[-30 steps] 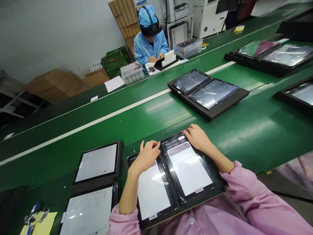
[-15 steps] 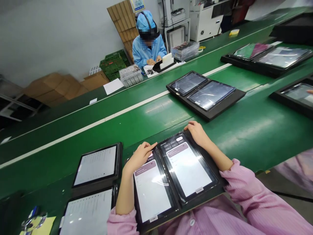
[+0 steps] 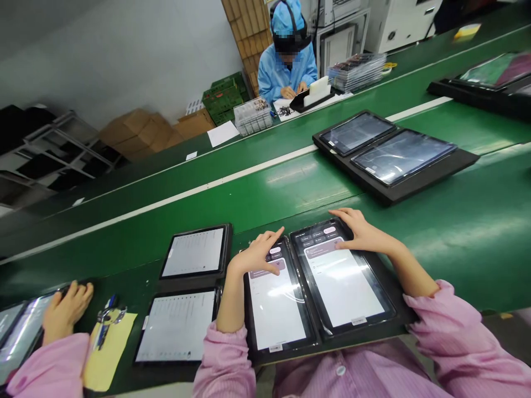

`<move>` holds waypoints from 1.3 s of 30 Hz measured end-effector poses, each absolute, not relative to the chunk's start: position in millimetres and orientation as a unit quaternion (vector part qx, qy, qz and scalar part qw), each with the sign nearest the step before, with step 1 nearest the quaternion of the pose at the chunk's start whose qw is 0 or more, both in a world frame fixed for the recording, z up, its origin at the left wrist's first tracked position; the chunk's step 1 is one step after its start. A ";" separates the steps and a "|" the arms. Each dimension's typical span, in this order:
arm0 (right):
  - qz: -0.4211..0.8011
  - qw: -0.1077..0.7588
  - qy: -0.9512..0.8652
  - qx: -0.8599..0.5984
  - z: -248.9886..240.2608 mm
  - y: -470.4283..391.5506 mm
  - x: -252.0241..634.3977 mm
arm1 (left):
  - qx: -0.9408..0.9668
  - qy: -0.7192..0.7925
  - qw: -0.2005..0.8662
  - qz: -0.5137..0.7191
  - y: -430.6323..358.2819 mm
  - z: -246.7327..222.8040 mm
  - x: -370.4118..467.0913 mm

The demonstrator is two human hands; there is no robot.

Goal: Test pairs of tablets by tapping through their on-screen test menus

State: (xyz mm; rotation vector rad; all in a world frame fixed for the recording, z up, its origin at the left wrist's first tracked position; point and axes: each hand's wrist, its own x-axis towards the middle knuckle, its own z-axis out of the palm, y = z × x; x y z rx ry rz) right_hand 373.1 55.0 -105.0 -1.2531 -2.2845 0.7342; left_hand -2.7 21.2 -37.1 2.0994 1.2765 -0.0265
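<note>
1. The bare left hand [image 3: 256,254] has thumb and forefinger spread wide, gripping nothing. Beneath those fingers lies the flat, black-framed left tablet [image 3: 282,315] with its lit white screen; a stray thumb touch could set off the wrong screen item.
2. The bare right hand [image 3: 363,232] is likewise spread and grips nothing, its thumb over the matching black-framed right tablet [image 3: 348,287]. Whether the thumb presses I cannot tell; a light or slanted touch might not register.
3. Both tablets lie in a flat black tray [image 3: 398,287], reaching from the fingers towards the body; a dragging wrist could pull it over the green worktop's [image 3: 456,265] near edge.
4. Left of the left fingers, a pale-screened, black-framed tablet [image 3: 178,326] could be nudged by a swinging forearm.
</note>
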 end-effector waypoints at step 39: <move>0.254 0.103 -0.752 -0.599 -107.7 57.3 407.5 | 0.808 0.528 0.228 -0.131 -9.9 -15.6 56.5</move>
